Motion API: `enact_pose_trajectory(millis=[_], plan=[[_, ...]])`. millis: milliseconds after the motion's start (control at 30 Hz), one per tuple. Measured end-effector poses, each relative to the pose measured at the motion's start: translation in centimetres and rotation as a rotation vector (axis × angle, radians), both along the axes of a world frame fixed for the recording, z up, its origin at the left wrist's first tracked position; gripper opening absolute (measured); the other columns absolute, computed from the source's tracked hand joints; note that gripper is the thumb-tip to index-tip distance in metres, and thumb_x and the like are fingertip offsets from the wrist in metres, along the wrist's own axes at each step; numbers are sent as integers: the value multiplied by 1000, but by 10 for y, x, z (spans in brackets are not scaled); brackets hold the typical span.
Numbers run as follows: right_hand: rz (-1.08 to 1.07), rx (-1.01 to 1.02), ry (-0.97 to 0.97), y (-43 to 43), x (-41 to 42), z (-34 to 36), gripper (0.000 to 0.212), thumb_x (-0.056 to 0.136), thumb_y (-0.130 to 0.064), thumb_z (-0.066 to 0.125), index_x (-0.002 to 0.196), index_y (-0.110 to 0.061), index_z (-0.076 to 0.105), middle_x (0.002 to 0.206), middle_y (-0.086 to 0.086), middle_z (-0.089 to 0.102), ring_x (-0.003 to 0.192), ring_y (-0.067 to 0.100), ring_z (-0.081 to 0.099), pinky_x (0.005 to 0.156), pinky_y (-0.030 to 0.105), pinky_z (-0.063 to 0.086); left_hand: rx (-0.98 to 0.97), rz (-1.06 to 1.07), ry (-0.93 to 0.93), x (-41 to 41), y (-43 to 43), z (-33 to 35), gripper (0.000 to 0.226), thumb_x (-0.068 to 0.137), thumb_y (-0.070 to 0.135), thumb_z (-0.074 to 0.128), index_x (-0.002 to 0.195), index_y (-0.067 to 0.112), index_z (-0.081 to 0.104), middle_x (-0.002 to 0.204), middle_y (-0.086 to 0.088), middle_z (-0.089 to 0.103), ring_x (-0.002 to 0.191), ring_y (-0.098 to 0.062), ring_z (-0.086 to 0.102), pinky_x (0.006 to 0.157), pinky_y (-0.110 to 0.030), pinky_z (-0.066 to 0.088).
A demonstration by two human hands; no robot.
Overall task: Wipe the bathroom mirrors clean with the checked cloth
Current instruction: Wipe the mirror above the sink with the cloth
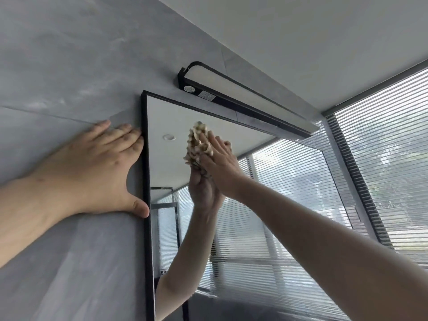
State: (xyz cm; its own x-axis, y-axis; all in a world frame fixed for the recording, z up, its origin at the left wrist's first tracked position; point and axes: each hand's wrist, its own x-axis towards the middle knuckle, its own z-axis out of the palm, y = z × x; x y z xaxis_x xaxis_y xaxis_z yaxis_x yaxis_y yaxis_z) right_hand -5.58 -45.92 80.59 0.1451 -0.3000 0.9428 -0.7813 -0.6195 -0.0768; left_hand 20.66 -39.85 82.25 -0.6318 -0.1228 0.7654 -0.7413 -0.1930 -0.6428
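A black-framed mirror (166, 117) hangs on the grey tiled wall. My right hand (222, 163) presses a bunched tan-and-white checked cloth (199, 142) flat against the upper part of the glass, fingers straight. The hand's reflection meets it in the mirror. My left hand (97, 167) lies flat on the wall just left of the mirror's frame, fingers spread, thumb touching the frame edge.
A black bar lamp (243, 98) is mounted right above the mirror's top edge. A window with horizontal blinds (389, 163) fills the wall at the right. The white ceiling (301, 31) is overhead.
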Motion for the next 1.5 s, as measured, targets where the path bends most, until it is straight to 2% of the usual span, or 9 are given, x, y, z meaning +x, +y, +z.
enact_pose_trajectory(millis=[267,367,467,600,833,1000,1167,1300,1500], plan=[[-127,-102,399,18,11,-166,62,103,-46,26,157,-35,-1,166,-2,-8,152,15,-12,124,38,-5,78,35,5,1,-3,2,146,51,107,13,135,-4,55,142,-20,54,134,-35,49,115,-53,28],[-173,-179,473,15,11,-192,62,103,-46,25,159,-27,7,167,4,2,154,22,0,125,43,5,135,75,38,-1,7,-1,155,42,108,0,148,3,42,156,-13,37,146,-27,32,122,-47,14],[-150,-155,480,24,14,-175,62,103,-46,25,159,-29,4,167,2,-2,153,19,-7,124,40,-1,179,140,74,-5,19,-2,162,31,104,-18,157,9,20,165,-8,15,153,-22,12,124,-43,1],[-132,-143,397,32,31,-112,63,99,-52,22,156,-32,4,165,-1,-2,152,13,-11,123,31,-10,200,147,88,-8,24,-4,159,33,105,-6,158,9,12,166,-8,10,154,-22,7,124,-43,-1],[-80,-106,110,44,77,2,55,106,-40,33,157,-37,12,167,-6,1,152,11,-6,114,19,-12,190,47,92,-8,22,-7,145,40,102,21,154,12,28,162,-7,26,152,-23,14,125,-42,2],[-56,-136,127,41,78,-50,56,104,-41,33,156,-38,12,166,-7,2,151,7,-9,117,20,-15,198,23,110,-8,23,-8,143,43,100,27,153,9,31,162,-9,28,151,-23,19,125,-43,5],[-55,-134,176,39,75,-157,59,101,-45,27,156,-35,9,166,-3,5,153,12,-4,124,36,1,210,35,117,-8,25,-9,142,46,97,10,155,7,24,164,-10,20,153,-23,14,125,-45,3],[-79,-253,186,28,60,-229,61,101,-48,36,157,-27,24,164,3,23,151,23,22,119,43,24,242,48,126,-8,27,-8,146,46,102,27,157,8,14,166,-9,11,154,-22,6,125,-44,-2],[-115,-303,70,30,56,-193,58,100,-52,34,151,-25,38,159,-4,33,147,14,28,122,33,19,259,50,117,-7,28,-9,142,55,101,36,158,8,7,167,-9,5,154,-23,1,124,-45,-4]])
